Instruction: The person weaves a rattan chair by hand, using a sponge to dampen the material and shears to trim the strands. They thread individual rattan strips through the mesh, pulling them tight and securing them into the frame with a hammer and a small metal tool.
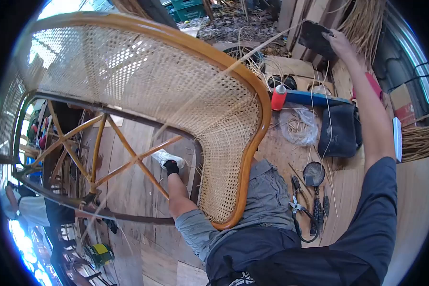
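My right hand (339,44) is raised at the far upper right, its fingers closed on a flat black pad (315,40). A long pale cane strand (274,38) runs from the pad down to the left, passing in front of a curved rattan seat frame (195,42). Woven cane mesh (226,102) fills the inside of that frame, with short loose ends along its lower edge. The frame rests tilted across my lap, and crossed rattan braces (137,158) show underneath. My left hand is out of sight.
On the wooden floor to the right are a red bottle (279,97), a clear plastic bag (298,125), a dark pouch (339,131) and pliers (298,208) among other tools. Cane bundles (362,26) hang behind. Another person (38,208) is at the far left, near a green-and-yellow tin (100,254).
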The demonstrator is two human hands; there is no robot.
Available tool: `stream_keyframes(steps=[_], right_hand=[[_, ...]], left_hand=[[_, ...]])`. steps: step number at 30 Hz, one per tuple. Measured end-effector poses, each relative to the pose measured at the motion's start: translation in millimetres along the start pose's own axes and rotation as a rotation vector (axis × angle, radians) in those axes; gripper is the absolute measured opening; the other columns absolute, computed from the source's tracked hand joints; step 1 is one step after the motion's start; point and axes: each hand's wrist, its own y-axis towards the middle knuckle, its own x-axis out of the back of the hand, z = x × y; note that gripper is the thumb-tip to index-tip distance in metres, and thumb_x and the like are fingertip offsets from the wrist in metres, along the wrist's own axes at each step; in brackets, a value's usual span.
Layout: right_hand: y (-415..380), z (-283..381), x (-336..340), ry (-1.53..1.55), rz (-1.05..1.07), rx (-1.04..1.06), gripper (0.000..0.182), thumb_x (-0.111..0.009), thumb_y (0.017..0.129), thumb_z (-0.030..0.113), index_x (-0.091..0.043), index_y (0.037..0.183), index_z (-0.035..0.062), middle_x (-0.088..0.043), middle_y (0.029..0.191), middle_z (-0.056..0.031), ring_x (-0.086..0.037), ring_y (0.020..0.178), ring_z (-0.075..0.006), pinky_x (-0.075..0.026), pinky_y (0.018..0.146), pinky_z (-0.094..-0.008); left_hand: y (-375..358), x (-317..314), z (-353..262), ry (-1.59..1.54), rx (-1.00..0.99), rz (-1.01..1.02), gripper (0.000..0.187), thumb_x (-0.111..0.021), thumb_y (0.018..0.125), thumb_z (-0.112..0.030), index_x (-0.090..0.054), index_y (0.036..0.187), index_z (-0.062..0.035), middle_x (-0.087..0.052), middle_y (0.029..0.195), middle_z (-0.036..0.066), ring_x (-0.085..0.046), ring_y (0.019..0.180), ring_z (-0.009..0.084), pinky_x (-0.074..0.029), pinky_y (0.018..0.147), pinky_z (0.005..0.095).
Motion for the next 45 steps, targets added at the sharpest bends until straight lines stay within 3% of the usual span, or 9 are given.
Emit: stream_keyframes(steps=[2,6,18,22,28,32,36,43,45], right_hand=[[-11.5,-2.8,-15.7,-0.207,-0.227,-0.185,0.044,-0.059,0.084,0.041,-0.063,0.094,-0.0011,-0.065,0.085,-0.0192,-0.063,0.077,-0.0283,-0.047,0.073,-0.0371],[-23.8,-10.9,-77.9,0.39,-0.137,-0.652,0.036,-0.063,0.083,0.039,-0.063,0.103,0.0087,-0.064,0.083,-0.0028,-0.06,0.067,-0.0164,-0.049,0.055,-0.0374],[-116.7,42.9,-75.5,1.046,-0.063,-0.551,0.043,-0.066,0.084,0.028,-0.057,0.113,-0.0014,-0.065,0.098,-0.0079,-0.063,0.086,-0.0179,-0.051,0.078,-0.0321],[-221.2,62.3,-111.3,0.521,-0.008,-0.487,0.054,-0.069,0.081,0.018,-0.05,0.124,-0.0069,-0.059,0.113,-0.0104,-0.055,0.102,-0.0151,-0.042,0.091,-0.0271],[-323.2,51.3,-211.4,0.873,-0.136,-0.852,0.046,-0.069,0.079,0.017,-0.054,0.116,-0.006,-0.064,0.099,-0.0085,-0.059,0.09,-0.014,-0.047,0.083,-0.0273],[-316.5,42.0,-253.3,0.837,-0.133,-0.828,0.044,-0.068,0.079,0.02,-0.055,0.112,-0.0054,-0.064,0.099,-0.0107,-0.06,0.089,-0.015,-0.047,0.083,-0.0282],[-289.5,31.2,-271.6,0.568,-0.139,-0.777,0.056,-0.07,0.074,0.031,-0.052,0.114,-0.0045,-0.061,0.104,-0.0235,-0.06,0.098,-0.0324,-0.045,0.088,-0.0371],[-281.7,24.9,-272.8,-0.018,-0.243,-0.661,0.059,-0.071,0.073,0.026,-0.047,0.118,-0.0031,-0.06,0.105,-0.0215,-0.056,0.101,-0.0356,-0.042,0.091,-0.0416],[-285.4,22.1,-265.4,0.199,-0.202,-0.735,0.038,-0.07,0.075,0.019,-0.057,0.106,0.0013,-0.06,0.101,-0.0166,-0.053,0.103,-0.0331,-0.04,0.091,-0.0418]], left_hand=[[-51.6,-28.9,-2.8,-0.061,0.085,0.045,0.034,-0.043,0.093,-0.032,-0.061,0.089,-0.0039,-0.059,0.077,0.013,-0.054,0.063,0.025,-0.041,0.059,0.0389],[-159.5,-85.8,-7.8,-0.171,0.274,0.171,0.031,-0.043,0.093,-0.032,-0.058,0.087,-0.0055,-0.056,0.074,0.01,-0.051,0.06,0.023,-0.039,0.055,0.0373],[-305.4,-127.5,2.0,-0.211,0.763,0.506,0.026,-0.045,0.091,-0.032,-0.051,0.079,-0.0103,-0.047,0.064,0.004,-0.043,0.05,0.017,-0.032,0.046,0.0326],[-298.0,-127.8,-0.4,-0.19,0.798,0.546,0.025,-0.045,0.091,-0.032,-0.049,0.076,-0.0119,-0.044,0.06,0.002,-0.04,0.047,0.015,-0.03,0.042,0.031],[-287.6,-129.9,-0.5,-0.193,0.793,0.569,0.025,-0.046,0.09,-0.032,-0.045,0.072,-0.0143,-0.039,0.055,-0.002,-0.036,0.043,0.0119,-0.026,0.037,0.0286],[-283.7,-138.0,-17.5,-0.173,0.8,0.614,0.025,-0.045,0.089,-0.031,-0.043,0.07,-0.0156,-0.035,0.053,-0.003,-0.032,0.04,0.0107,-0.023,0.035,0.0271],[-297.4,-136.8,-41.4,-0.14,0.795,0.658,0.027,-0.045,0.088,-0.033,-0.043,0.07,-0.0139,-0.033,0.052,-0.003,-0.031,0.039,0.0106,-0.023,0.035,0.0267],[-308.5,-141.5,-51.2,-0.219,0.794,0.707,0.021,-0.044,0.087,-0.029,-0.045,0.072,-0.0145,-0.034,0.051,-0.003,-0.032,0.039,0.0107,-0.022,0.035,0.0269],[-309.3,-144.2,-50.6,-0.243,0.795,0.716,0.02,-0.045,0.087,-0.029,-0.046,0.074,-0.0136,-0.035,0.052,-0.003,-0.032,0.038,0.0108,-0.023,0.035,0.0269]])
